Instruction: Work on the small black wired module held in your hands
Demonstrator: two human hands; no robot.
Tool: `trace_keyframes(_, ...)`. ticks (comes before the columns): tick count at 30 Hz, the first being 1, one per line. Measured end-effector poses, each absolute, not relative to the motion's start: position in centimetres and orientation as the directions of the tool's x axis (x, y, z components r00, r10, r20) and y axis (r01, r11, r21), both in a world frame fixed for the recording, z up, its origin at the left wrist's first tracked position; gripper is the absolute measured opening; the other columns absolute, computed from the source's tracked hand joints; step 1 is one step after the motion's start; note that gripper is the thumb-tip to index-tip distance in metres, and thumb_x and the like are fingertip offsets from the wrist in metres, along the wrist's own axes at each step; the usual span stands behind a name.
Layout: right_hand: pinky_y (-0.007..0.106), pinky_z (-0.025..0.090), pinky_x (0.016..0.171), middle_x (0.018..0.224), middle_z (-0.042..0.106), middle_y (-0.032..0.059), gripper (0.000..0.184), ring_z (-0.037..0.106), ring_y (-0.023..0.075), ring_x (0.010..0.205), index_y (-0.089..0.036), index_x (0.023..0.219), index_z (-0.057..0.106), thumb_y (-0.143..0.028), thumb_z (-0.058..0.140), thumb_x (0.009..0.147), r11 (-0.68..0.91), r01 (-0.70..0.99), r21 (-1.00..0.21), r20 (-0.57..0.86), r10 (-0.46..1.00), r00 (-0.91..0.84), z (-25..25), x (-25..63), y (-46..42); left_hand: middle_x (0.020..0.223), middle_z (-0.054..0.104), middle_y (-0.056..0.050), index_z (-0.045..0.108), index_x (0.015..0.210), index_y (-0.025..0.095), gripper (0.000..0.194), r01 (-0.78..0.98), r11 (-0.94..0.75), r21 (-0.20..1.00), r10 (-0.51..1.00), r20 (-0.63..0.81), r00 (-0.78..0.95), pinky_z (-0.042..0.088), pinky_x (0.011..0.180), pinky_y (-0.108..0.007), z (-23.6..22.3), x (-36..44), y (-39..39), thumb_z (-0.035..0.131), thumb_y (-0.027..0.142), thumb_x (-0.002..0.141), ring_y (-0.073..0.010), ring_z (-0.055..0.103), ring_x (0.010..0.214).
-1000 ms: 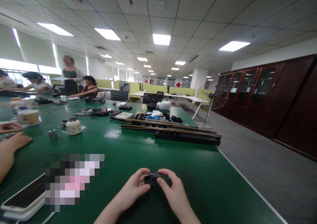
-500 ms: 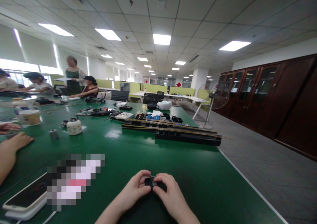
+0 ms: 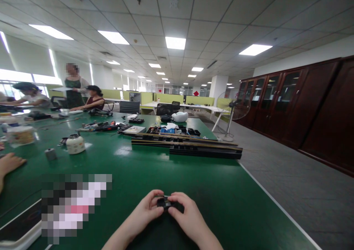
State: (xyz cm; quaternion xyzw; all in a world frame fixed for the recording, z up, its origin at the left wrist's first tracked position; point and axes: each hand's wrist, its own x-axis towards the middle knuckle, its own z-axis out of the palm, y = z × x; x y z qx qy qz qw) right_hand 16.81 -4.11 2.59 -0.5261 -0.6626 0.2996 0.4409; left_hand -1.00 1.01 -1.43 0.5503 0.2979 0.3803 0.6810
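Note:
Between my two hands is a small black part [image 3: 164, 203], boxy and hollow-looking, just over the green table [image 3: 132, 180] near its front edge. My left hand [image 3: 148, 208] pinches it from the left with thumb and fingers. From the right, the thumb and fingertips of my right hand [image 3: 186, 211] close on the same part. A thin metallic bit shows along its upper side; its exact kind is too small to make out. My fingers cover both ends of the part.
Long black rails [image 3: 206, 153] with thin brass-coloured rods lie across the table ahead. A cream jar [image 3: 75, 144] and a small metal cylinder [image 3: 50, 154] stand at left, near another person's hand [image 3: 12, 163]. A phone [image 3: 20, 218] lies front left; tools [image 3: 101, 126] lie farther back.
The view has turned slightly right, so the surroundings shift left. Both hands still hold the black part, which appears slightly tilted compared with before.

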Motion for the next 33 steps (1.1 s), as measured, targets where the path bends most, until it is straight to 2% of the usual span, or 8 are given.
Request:
trace_keyframes(5, 0.034, 0.045, 0.09, 0.096, 0.068, 0.0021, 0.026, 0.062, 0.0203, 0.095, -0.025, 0.092, 0.068, -0.018, 0.061, 0.068, 0.29, 0.39, -0.874, 0.294, 0.954, -0.05, 3.1, 16.7, -4.2, 0.099, 0.062, -0.005, 0.052, 0.1, 0.022, 0.053, -0.184, 0.097, 0.978, 0.848, 0.016, 0.53, 0.039, 0.086, -0.035, -0.9, -1.1, 0.8, 0.078, 0.04, 0.057, -0.0226, 0.058, 0.095)
trace_keyframes(10, 0.035, 0.042, 0.094, 0.101, 0.066, 0.0033, 0.02, 0.059, 0.0207, 0.101, -0.025, 0.086, 0.069, -0.018, 0.06, 0.069, 0.273, 0.418, -0.867, 0.274, 0.96, -0.059, 3.2, 16.7, -4.2, 0.099, 0.061, -0.005, 0.052, 0.099, 0.022, 0.051, -0.175, 0.086, 0.981, 0.863, 0.014, 0.504, 0.039, 0.085, -0.034, 0.3, -0.9, 0.3, 0.078, 0.039, 0.057, -0.0221, 0.057, 0.096)
trace_keyframes(15, 0.036, 0.04, 0.095, 0.104, 0.065, 0.0037, 0.022, 0.058, 0.0214, 0.102, -0.025, 0.089, 0.069, -0.019, 0.059, 0.069, 0.247, 0.428, -0.869, 0.246, 0.967, -0.059, 3.0, 16.8, -4.1, 0.099, 0.06, -0.005, 0.052, 0.099, 0.021, 0.054, -0.191, 0.081, 0.978, 0.868, 0.025, 0.496, 0.039, 0.085, -0.034, 0.4, -0.8, 0.3, 0.079, 0.039, 0.055, -0.0222, 0.057, 0.095)
trace_keyframes(23, 0.033, 0.046, 0.084, 0.11, 0.063, 0.0042, 0.033, 0.058, 0.0211, 0.099, -0.026, 0.103, 0.063, -0.023, 0.058, 0.071, 0.172, 0.401, -0.9, 0.163, 0.985, -0.055, 2.3, 17.0, -3.6, 0.097, 0.061, -0.003, 0.051, 0.096, 0.021, 0.052, -0.2, 0.097, 0.975, 0.876, 0.012, 0.482, 0.041, 0.081, -0.032, 0.8, -0.7, 0.2, 0.079, 0.036, 0.055, -0.02, 0.059, 0.09)
trace_keyframes(27, 0.034, 0.046, 0.084, 0.106, 0.065, 0.005, 0.037, 0.06, 0.0213, 0.096, -0.024, 0.109, 0.06, -0.029, 0.059, 0.072, 0.138, 0.347, -0.927, 0.132, 0.99, -0.044, 1.8, 17.1, -3.3, 0.099, 0.062, -0.004, 0.051, 0.098, 0.021, 0.05, -0.193, 0.068, 0.979, 0.873, 0.035, 0.486, 0.042, 0.083, -0.033, 0.6, -0.8, 0.4, 0.077, 0.036, 0.058, -0.0209, 0.059, 0.093)
trace_keyframes(30, 0.034, 0.046, 0.084, 0.103, 0.066, 0.0049, 0.037, 0.061, 0.0212, 0.094, -0.022, 0.108, 0.06, -0.029, 0.06, 0.071, 0.139, 0.312, -0.94, 0.136, 0.99, -0.033, 1.6, 17.2, -3.2, 0.103, 0.062, -0.007, 0.05, 0.102, 0.021, 0.051, -0.156, 0.036, 0.987, 0.871, 0.045, 0.489, 0.042, 0.087, -0.035, 0.3, -0.9, 0.6, 0.075, 0.036, 0.06, -0.0226, 0.059, 0.097)
trace_keyframes(33, 0.034, 0.045, 0.085, 0.104, 0.066, 0.0043, 0.036, 0.061, 0.0206, 0.093, -0.022, 0.107, 0.06, -0.028, 0.06, 0.071, 0.134, 0.322, -0.937, 0.138, 0.99, -0.012, 1.6, 17.2, -3.2, 0.109, 0.061, -0.009, 0.047, 0.112, 0.02, 0.055, -0.037, -0.029, 0.999, 0.897, 0.042, 0.441, 0.042, 0.09, -0.036, 0.0, -0.8, 0.6, 0.069, 0.031, 0.064, -0.0229, 0.059, 0.099)
